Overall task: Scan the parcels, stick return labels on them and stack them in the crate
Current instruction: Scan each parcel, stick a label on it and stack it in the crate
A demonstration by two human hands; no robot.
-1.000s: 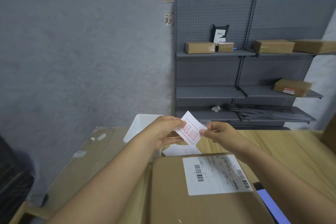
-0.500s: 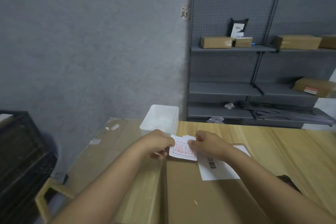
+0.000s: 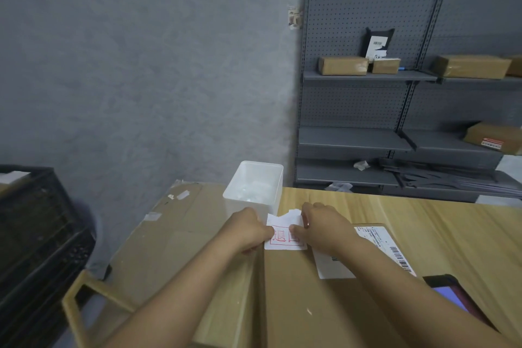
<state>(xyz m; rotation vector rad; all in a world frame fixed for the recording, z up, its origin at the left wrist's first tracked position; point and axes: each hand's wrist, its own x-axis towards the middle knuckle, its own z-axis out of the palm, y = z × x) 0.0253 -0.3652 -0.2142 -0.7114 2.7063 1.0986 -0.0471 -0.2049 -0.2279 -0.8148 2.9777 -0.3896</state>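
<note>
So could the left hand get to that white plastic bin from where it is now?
Probably yes. The white bin stands on the table just beyond the left hand, with nothing between them. But that hand is busy holding the return label on the parcel, so it would have to let go first.

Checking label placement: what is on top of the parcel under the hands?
On the parcel lie a red-printed return label, held by the left hand and right hand, and a shipping label, partly covered by the right forearm.
</note>
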